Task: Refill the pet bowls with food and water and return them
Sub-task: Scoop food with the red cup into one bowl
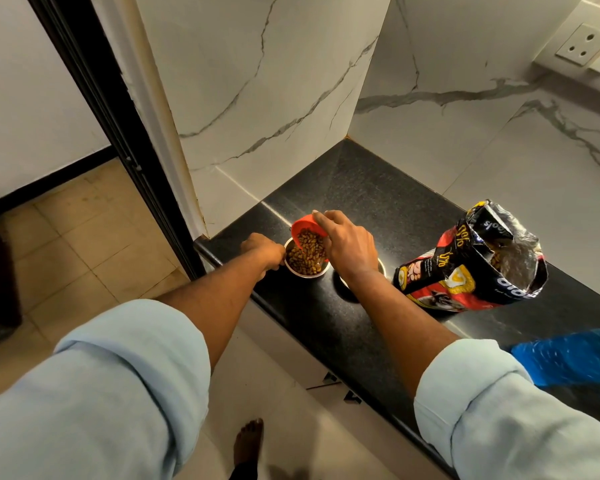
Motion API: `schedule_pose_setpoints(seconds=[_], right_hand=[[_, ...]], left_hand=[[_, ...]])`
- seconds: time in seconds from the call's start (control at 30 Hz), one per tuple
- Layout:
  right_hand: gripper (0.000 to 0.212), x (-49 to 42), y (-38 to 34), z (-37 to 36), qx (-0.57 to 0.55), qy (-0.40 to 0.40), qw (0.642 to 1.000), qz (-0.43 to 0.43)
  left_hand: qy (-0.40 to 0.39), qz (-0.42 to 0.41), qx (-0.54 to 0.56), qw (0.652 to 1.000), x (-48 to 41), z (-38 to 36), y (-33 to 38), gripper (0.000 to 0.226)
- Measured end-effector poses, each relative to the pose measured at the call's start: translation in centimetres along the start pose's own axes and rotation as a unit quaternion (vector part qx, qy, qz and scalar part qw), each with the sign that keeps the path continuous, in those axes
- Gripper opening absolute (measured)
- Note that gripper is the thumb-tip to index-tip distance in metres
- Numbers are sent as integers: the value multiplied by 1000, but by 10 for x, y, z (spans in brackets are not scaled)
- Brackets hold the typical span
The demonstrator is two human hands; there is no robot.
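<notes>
Head view: right hand (347, 244) grasps tilted scoop (302, 224) of kibble (311, 241) over bowl (313, 274); left hand (262, 251) grips bowl rim; bag (465, 268) near.

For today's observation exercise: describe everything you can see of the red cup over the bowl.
The red cup looks like smooth plastic, small and round. The right hand grips it, tilted mouth-down over the steel bowl on the black counter. Brown kibble spills from its mouth into the bowl. No handle shows.

scoop (300, 224) red | kibble (302, 263) brown | bowl (307, 274) silver | counter (361, 188) black speckled | wall (257, 81) white, grey-veined
</notes>
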State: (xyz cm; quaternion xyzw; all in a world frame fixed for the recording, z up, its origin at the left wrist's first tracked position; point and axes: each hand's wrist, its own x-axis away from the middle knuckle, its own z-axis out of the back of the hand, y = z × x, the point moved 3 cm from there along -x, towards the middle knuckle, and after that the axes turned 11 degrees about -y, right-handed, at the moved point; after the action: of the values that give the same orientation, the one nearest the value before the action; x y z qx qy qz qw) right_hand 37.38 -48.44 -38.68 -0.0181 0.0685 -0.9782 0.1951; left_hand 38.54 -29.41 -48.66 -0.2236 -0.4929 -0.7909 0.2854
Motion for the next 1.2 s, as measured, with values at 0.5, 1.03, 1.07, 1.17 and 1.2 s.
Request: schedule_pose_setpoints(seconds=[0.5,1.03,1.07,1.17,1.2], right_hand=[[58,-2,6,3,30,48,997,43],[61,0,6,2,49,57,993,95],[60,1,5,1,57,51,991,109],[59,3,7,0,44,57,993,89],[59,4,8,0,39,60,994,82]], left_hand=[[1,6,6,1000,-6,-2,-2,20],[9,-7,19,1000,-8,-3,-3,29],[8,-9,17,1000,-7,-3,-4,30],[17,-8,14,1000,-6,-3,-4,27],[17,-7,14,1000,-5,-3,-3,24]])
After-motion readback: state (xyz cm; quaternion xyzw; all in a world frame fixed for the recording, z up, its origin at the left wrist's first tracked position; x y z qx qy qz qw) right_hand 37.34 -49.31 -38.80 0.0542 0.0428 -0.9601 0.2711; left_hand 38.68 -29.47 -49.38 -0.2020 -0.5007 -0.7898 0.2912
